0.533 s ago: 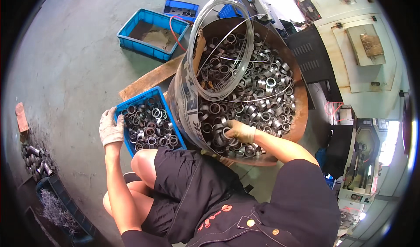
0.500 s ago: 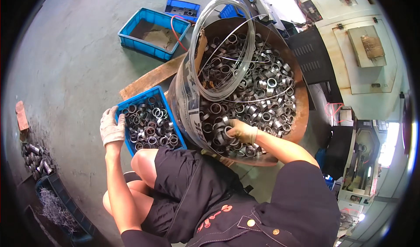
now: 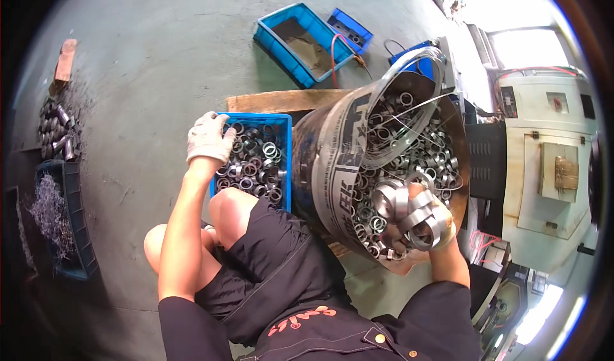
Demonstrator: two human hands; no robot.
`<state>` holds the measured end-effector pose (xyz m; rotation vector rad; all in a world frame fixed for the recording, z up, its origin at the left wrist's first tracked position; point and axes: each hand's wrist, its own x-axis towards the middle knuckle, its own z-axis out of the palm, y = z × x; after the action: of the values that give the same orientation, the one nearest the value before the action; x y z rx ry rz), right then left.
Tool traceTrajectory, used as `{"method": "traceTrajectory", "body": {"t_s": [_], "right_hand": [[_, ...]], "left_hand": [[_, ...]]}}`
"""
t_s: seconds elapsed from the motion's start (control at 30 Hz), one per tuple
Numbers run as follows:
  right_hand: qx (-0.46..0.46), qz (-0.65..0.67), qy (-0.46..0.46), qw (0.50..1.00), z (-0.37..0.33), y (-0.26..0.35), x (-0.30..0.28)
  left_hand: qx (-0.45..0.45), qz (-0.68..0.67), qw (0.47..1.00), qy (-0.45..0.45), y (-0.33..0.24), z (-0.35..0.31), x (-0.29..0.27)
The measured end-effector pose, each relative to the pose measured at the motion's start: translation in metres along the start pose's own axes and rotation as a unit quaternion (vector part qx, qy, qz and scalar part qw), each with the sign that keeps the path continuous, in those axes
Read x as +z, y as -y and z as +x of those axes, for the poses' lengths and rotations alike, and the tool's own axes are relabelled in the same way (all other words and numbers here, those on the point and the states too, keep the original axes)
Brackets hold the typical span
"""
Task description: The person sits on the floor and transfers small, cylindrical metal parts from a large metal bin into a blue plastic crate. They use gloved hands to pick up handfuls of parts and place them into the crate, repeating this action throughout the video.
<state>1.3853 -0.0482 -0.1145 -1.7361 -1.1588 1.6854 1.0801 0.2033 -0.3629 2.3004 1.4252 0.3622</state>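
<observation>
My left hand (image 3: 211, 140), in a whitish glove, rests at the upper left corner of a blue plastic crate (image 3: 288, 169), its fingers bent over the rim. Loose metal rings (image 3: 252, 156) fill much of that crate. To its right stands a large metal drum (image 3: 323, 169) heaped with more such rings. Raised above the drum's near right side is my right hand (image 3: 444, 223), gloved as well and closed around several shiny metal rings (image 3: 416, 214). Those rings hide most of its fingers.
A coil of wire (image 3: 409, 111) hangs over the drum's far side. Beyond lie a wooden plank (image 3: 281, 100), a blue bin (image 3: 284, 57) with brownish material and a smaller blue bin (image 3: 358, 31). At left, a dark crate (image 3: 77, 233) holds metal shavings. A pale machine (image 3: 543, 162) stands at right.
My right hand has come up out of the heap in the drum with a handful of rings. My left hand stays on the crate's rim. The whole view has turned.
</observation>
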Motion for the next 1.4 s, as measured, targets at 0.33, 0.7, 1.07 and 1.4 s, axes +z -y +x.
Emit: {"method": "traceTrajectory", "body": {"t_s": [0.33, 0.7, 1.07, 1.4], "right_hand": [[0.067, 0.026, 0.139, 0.988, 0.213, 0.046, 0.086], [0.173, -0.091, 0.094, 0.976, 0.284, 0.018, 0.109], [-0.132, 0.009, 0.093, 0.987, 0.097, 0.084, 0.054], [0.149, -0.232, 0.264, 0.924, -0.011, 0.006, 0.016]], "left_hand": [[-0.084, 0.017, 0.996, 0.015, 0.010, 0.002, -0.023], [-0.079, 0.040, 0.996, 0.026, 0.006, 0.012, -0.017], [-0.071, 0.049, 0.995, 0.055, 0.014, 0.012, -0.005], [-0.043, 0.041, 0.995, 0.079, 0.010, 0.013, 0.003]]}}
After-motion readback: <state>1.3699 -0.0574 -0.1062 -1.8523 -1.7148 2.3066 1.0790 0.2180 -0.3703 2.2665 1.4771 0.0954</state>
